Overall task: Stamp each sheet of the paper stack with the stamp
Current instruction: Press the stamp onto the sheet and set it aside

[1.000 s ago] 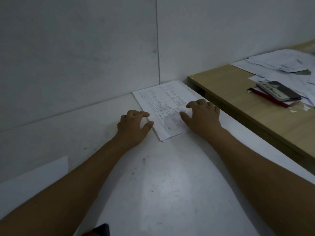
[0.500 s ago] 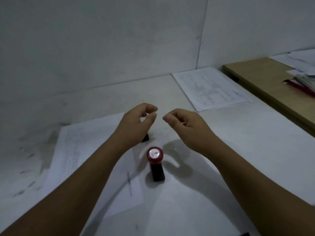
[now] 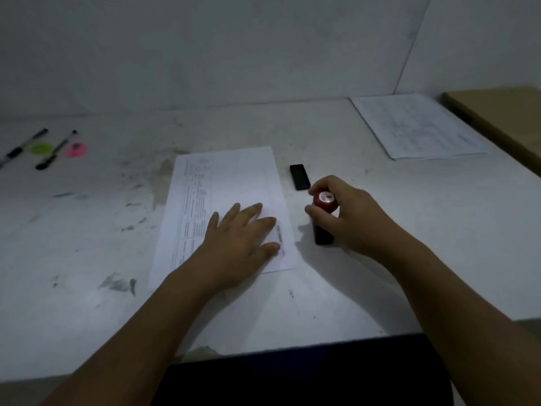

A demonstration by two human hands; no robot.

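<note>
Stamp (image 3: pixel 323 200): stood upright on the table (image 3: pixel 380 273), just right of the sheet (image 3: pixel 228 183); right hand (image 3: pixel 349 219) curled round its red top. Left hand (image 3: pixel 241 234): flat, fingers spread, pinning the sheet. Step: taking up stamp. Next likely needed: a lift, then a square press onto the sheet.

A white table top (image 3: pixel 87 303) fills the middle of the view, scuffed with grey-black smudges (image 3: pixel 117 284) mostly on its left half. At the back it meets a plain pale wall of flat panels (image 3: pixel 205 48), with a thin seam running down the wall at the right. Far left on the table lie two slim pens with black caps, the left pen (image 3: pixel 23 148) and the right pen (image 3: pixel 55 150), slanted and roughly parallel. A flat lime-green round disc (image 3: pixel 39 148) sits between them, and a flat neon-pink round disc (image 3: pixel 77 150) lies just beside the right pen. A small black rectangular block (image 3: pixel 299 177) lies flat near the table's middle. At the far right stands a light brown wooden desk top (image 3: pixel 503 112).
</note>
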